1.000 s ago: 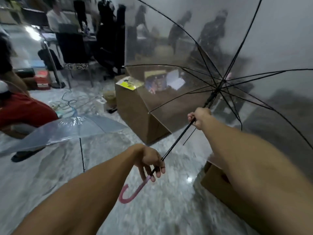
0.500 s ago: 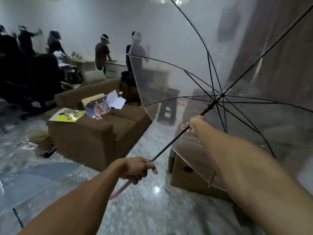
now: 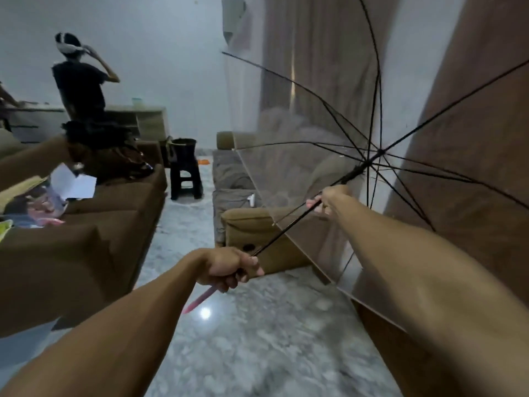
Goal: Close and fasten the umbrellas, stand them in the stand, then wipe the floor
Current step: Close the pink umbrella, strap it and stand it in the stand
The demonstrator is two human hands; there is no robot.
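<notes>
The left hand (image 3: 226, 267) grips the pink handle (image 3: 200, 299); the right hand (image 3: 329, 200) holds the shaft (image 3: 286, 227). The open umbrella (image 3: 380, 151) looks light, its thin ribs fragile.

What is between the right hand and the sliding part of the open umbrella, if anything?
Nothing visible. The right hand grips the black shaft just below the runner, and only bare shaft lies between them. The left hand holds the pink handle at the lower end.

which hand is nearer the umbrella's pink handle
Left. The left hand grips the shaft right above the pink handle; the right hand holds the shaft farther up, near the ribs.
</notes>
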